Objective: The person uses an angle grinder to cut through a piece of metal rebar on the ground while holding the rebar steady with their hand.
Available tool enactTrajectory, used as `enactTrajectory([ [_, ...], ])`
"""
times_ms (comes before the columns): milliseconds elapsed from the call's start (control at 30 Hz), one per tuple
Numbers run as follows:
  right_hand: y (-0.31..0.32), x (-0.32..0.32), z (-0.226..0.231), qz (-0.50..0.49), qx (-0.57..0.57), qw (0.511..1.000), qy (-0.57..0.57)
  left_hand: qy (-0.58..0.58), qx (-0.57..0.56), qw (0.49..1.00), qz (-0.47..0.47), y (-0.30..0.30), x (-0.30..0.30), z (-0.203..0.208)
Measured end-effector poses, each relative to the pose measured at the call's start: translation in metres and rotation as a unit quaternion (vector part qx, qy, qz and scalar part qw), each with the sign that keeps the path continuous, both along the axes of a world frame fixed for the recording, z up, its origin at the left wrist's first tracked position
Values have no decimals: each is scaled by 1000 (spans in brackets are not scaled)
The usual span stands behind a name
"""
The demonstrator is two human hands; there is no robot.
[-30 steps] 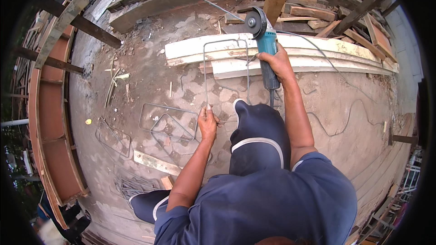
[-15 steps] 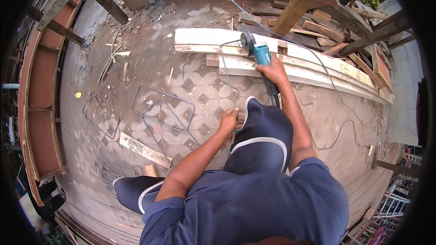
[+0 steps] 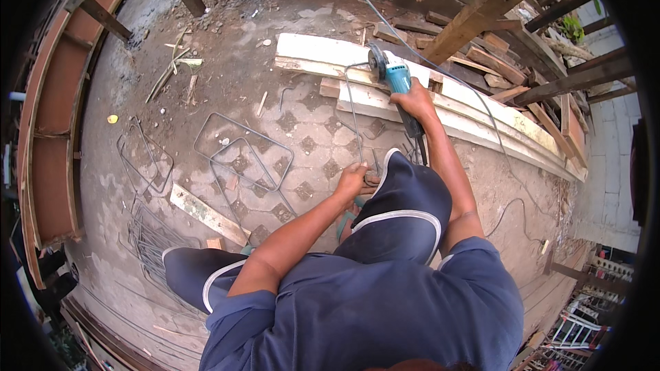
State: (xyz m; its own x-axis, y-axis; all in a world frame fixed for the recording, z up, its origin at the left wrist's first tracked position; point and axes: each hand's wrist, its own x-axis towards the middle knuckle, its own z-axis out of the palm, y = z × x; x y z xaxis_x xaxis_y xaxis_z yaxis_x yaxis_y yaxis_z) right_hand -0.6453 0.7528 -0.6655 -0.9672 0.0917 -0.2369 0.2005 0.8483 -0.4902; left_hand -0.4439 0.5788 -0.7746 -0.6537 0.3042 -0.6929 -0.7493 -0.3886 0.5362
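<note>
My right hand is wrapped round a teal and black angle grinder, whose disc points up and away from me. That disc is right by the bent far end of a thin steel rod; I cannot tell whether they touch. Near my knee, my left hand pinches the rod's near end. The rod's far end lies over white-faced boards on the ground. Several bent wire frames lie on the paving to the left.
A power cord crosses the boards. Timber offcuts are heaped at the far right beside a slanted wooden post. To the left are a loose plank, a pile of bent wire and a long wooden form.
The whole view has shifted slightly. Both hands keep their grips, and the grinder disc stays by the rod's bent end.
</note>
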Motion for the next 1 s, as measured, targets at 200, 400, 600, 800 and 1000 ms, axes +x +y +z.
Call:
enactTrajectory([
  [200,-3,-8,-6,-10,13,1000,-18,-8,4,1000,13,6,-1,-7],
  [400,-5,-12,-8,-10,4,1000,-23,2,20,1000,-11,7,-2,-13],
  [600,-3,-14,-9,3,40,999,-31,-19,-24,999,8,16,-2,8],
  [800,-6,-15,-8,7,51,998,-41,-28,-19,999,16,19,-4,-1],
  [1000,-6,-16,-9,2,48,998,-39,-30,5,999,28,24,-3,-8],
])
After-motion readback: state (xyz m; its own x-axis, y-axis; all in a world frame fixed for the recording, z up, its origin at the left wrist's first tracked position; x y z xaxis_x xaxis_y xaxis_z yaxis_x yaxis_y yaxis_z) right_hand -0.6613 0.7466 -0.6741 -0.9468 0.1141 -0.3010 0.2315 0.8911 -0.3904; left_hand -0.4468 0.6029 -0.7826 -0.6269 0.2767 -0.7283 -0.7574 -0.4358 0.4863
